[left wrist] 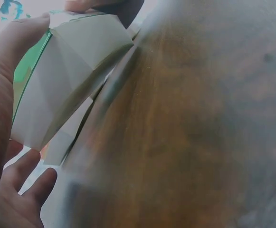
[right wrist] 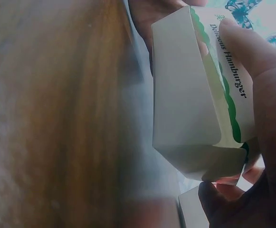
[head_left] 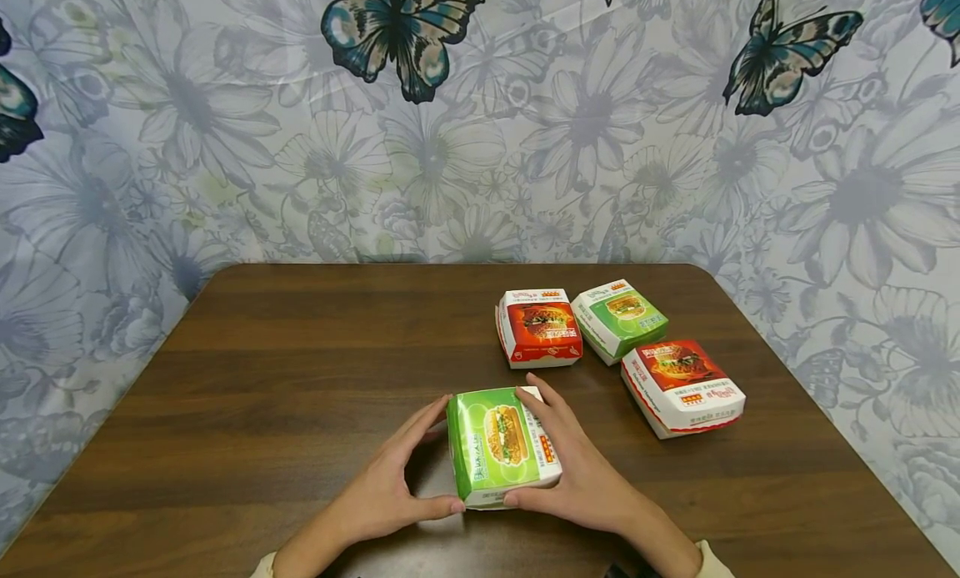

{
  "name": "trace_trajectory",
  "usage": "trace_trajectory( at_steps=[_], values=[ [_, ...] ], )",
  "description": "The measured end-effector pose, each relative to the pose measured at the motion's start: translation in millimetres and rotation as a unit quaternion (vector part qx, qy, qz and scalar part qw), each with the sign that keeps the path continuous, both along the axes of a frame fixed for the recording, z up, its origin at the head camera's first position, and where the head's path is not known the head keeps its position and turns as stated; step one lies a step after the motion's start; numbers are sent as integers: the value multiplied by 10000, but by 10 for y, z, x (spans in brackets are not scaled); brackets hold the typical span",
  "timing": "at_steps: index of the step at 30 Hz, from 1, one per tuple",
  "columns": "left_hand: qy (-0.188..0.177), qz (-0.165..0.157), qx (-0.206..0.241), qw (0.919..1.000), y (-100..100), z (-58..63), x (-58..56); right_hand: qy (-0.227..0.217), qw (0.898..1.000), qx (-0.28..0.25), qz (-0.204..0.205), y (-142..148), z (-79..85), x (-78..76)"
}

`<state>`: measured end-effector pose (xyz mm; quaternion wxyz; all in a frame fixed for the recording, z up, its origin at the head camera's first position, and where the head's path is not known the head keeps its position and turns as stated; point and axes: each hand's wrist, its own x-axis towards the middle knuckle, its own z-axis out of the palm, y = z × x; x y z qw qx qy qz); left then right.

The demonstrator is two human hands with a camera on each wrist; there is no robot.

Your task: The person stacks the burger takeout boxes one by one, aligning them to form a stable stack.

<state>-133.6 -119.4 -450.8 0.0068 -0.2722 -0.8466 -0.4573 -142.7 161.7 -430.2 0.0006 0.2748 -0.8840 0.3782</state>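
Note:
A green and white hamburger box [head_left: 504, 444], with a burger picture on its lid, is between both hands near the front of the table. My left hand [head_left: 386, 486] grips its left side, thumb at the near corner and fingers at the far corner. The right hand [head_left: 573, 465] holds the other side, its thumb on the near face and fingertips along the lid's far right. In the right wrist view the box's white side [right wrist: 180, 90] shows, with "Delicious Hamburger" printed on the adjoining face. The left wrist view has the box's pale underside edge [left wrist: 73, 71] close over the wood.
Behind and to the right stand a red and white burger box [head_left: 543, 328], another green one [head_left: 621, 319] and a second red one [head_left: 682, 386], close together. They rest on a brown wooden table [head_left: 322, 353]. A butterfly-and-flower patterned cloth [head_left: 480, 161] hangs behind it.

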Motion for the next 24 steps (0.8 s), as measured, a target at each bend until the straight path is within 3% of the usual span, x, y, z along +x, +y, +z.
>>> trace_trajectory(
  at_steps=[15, 24],
  values=[
    [-214, 19, -42, 9998, 6, 2, -11, -169, 9998, -19, -62, -23, -14, 1],
    [-60, -8, -178, 9998, -6, -16, -1, -176, 9998, -3, -39, -25, -25, 16]
  ],
)
